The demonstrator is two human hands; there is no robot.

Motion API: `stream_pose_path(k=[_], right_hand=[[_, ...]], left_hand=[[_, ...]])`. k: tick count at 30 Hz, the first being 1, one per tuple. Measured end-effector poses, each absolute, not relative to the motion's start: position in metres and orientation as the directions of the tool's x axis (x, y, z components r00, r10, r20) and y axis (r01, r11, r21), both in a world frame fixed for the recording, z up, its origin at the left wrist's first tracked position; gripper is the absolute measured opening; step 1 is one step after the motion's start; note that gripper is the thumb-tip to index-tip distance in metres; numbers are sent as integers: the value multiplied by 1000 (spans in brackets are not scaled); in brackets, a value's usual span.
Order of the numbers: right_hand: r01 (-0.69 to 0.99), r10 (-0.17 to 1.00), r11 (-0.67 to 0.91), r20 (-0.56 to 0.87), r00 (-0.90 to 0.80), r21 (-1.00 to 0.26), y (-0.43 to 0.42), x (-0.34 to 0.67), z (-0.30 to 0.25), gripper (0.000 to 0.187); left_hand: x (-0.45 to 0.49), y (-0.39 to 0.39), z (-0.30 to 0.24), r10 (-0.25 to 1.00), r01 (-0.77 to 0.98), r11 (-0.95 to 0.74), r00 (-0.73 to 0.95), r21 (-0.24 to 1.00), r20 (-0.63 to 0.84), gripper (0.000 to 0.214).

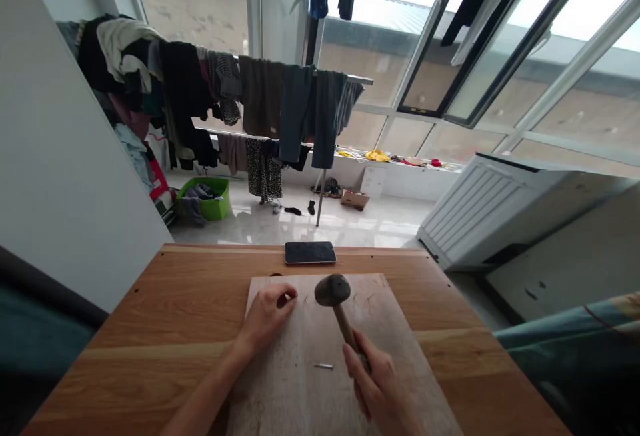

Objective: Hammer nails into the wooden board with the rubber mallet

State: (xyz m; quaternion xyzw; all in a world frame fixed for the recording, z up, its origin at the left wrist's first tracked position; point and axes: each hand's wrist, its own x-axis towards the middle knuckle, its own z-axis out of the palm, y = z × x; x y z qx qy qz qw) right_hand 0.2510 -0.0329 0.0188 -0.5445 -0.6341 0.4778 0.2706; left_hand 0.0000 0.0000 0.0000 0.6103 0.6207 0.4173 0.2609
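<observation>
A pale wooden board lies on a brown wooden table. My right hand is closed round the wooden handle of a hammer, whose dark head hangs over the far part of the board. My left hand rests on the board left of the hammer head, fingertips pinched together on something too small to make out. A loose nail lies on the board between my hands.
A dark phone lies flat at the table's far edge. Beyond stand a drying rack with clothes, a green basket, a white cabinet at right and large windows.
</observation>
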Motion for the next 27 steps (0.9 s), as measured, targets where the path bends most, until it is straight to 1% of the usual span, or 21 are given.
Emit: stream_pose_path(k=[3,5,9,14,20,22,24,25,27], right_hand=[[440,934,-49,-197,-298,-897,-31,245,24,70],[435,935,-28,-178,-307,-900,-31,240,26,65],[444,928,64,-110,-356,-894,-31,230,29,58],[531,904,242,-10,-427,-812,-27,224,32,45],[532,885,284,5,-466,-798,-26,227,27,40],[529,898,278,21,-439,-802,-27,231,24,43],[525,924,231,16,-382,-819,-29,237,20,49],[522,939,197,7,-344,-830,-30,240,19,53],[511,958,126,-30,-286,-850,-31,247,16,60]], left_hand=[[-1,0,-1,968,540,-125,-116,832,221,13],[-1,0,-2,967,522,-130,-120,843,223,14],[0,-1,-3,971,489,-127,-118,863,210,14],[0,-1,0,965,481,-162,-106,862,241,14],[-3,0,-2,962,516,-182,-81,837,260,13],[-4,-3,-1,949,569,-200,-91,798,303,11],[0,-12,5,922,665,-231,-84,711,377,12],[5,-18,9,907,723,-262,-40,639,418,14],[21,-33,18,873,821,-377,161,428,461,18]])
